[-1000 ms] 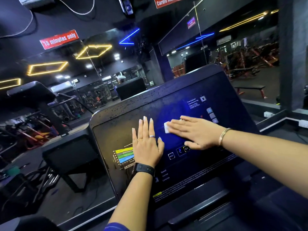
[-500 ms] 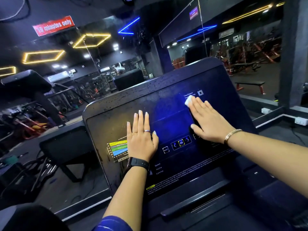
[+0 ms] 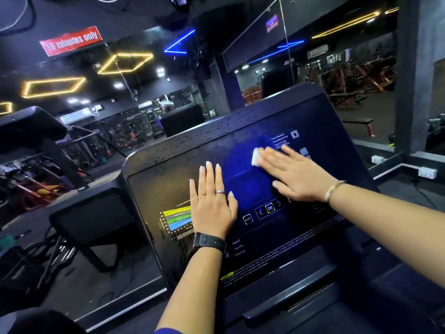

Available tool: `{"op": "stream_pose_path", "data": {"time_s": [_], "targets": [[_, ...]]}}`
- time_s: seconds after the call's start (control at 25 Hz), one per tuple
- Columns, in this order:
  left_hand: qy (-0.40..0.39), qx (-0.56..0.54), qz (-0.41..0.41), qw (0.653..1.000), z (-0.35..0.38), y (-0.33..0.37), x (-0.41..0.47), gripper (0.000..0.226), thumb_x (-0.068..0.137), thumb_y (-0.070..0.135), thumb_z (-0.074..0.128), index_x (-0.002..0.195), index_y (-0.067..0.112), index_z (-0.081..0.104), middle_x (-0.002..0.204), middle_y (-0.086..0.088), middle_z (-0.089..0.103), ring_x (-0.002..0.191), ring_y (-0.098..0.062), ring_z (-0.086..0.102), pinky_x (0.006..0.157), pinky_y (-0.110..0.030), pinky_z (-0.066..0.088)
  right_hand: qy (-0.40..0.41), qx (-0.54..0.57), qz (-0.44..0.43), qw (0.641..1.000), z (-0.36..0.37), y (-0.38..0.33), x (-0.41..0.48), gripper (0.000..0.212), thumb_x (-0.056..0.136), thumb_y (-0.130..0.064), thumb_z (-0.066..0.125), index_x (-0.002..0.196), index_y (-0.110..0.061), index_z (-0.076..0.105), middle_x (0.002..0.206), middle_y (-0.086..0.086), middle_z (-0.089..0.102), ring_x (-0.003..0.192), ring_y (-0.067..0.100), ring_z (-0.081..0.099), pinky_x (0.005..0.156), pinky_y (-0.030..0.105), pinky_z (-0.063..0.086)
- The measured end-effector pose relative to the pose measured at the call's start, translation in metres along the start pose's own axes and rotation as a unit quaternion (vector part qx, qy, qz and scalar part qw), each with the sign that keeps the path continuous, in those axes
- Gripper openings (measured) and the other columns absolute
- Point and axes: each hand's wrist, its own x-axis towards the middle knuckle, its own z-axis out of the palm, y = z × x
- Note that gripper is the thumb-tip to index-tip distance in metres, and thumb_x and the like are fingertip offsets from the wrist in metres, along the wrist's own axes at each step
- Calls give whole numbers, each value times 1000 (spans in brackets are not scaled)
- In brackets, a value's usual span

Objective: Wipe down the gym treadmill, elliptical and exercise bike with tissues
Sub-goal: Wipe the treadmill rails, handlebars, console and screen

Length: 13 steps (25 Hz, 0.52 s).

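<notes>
A dark treadmill console (image 3: 168, 169) tilts up in front of me, its top edge speckled with droplets. My right hand (image 3: 296, 174) lies flat on the upper right of the panel with straight fingers, pressing a folded white tissue (image 3: 255, 156) that sticks out past the fingertips. My left hand (image 3: 212, 208), with two rings and a black watch at the wrist, rests flat and spread on the panel's middle, beside a coloured chart sticker (image 3: 178, 219). An OK button (image 3: 269, 208) glows below my right hand.
A neighbouring machine's dark console (image 3: 94, 218) stands to the left. A mirror wall (image 3: 144, 92) ahead reflects gym equipment and yellow and blue ceiling lights. A red sign (image 3: 71, 41) hangs upper left. A black pillar (image 3: 419, 73) and wall sockets (image 3: 427, 172) sit at right.
My right hand swept the tissue from the panel's middle up and right, then back left and slightly down. My left hand stayed planted flat.
</notes>
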Motion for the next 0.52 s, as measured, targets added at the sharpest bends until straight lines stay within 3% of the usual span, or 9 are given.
{"op": "stream_pose_path", "data": {"time_s": [0.08,0.12,0.24,0.4,0.52], "targets": [[-1,-5,1,1000,0,0,-2,68,88,36,36,148,4,36,156,-17,32,144,-31,30,118,-47,12,29,37,125,991,-4,-13,15,74,88,-38,30,154,-10,13,160,16,15,146,32,18,118,46,12],[1,-5,2,1000,1,0,-3,68,88,36,36,148,3,36,156,-18,32,144,-31,30,118,-47,12,22,51,121,991,-3,-27,22,76,85,-38,33,153,-9,13,160,17,13,146,33,15,118,47,14],[-1,-5,5,1000,1,1,-3,69,87,35,36,148,2,36,155,-20,32,144,-31,32,117,-48,14,-16,-10,-78,997,1,-40,28,75,83,-33,35,152,-8,22,159,13,17,146,27,17,116,43,11],[2,-14,5,1000,1,1,-4,69,88,35,35,147,0,35,155,-20,32,144,-31,33,117,-48,16,16,49,107,993,-15,-42,55,77,82,-34,25,154,-12,10,161,11,6,148,30,10,118,45,7],[6,-19,10,1000,3,-2,-5,70,87,35,36,148,-2,35,155,-21,32,144,-31,32,118,-48,15,-23,17,-49,998,-16,-61,59,73,86,-35,28,154,-12,12,162,9,9,148,24,9,116,45,8]]}}
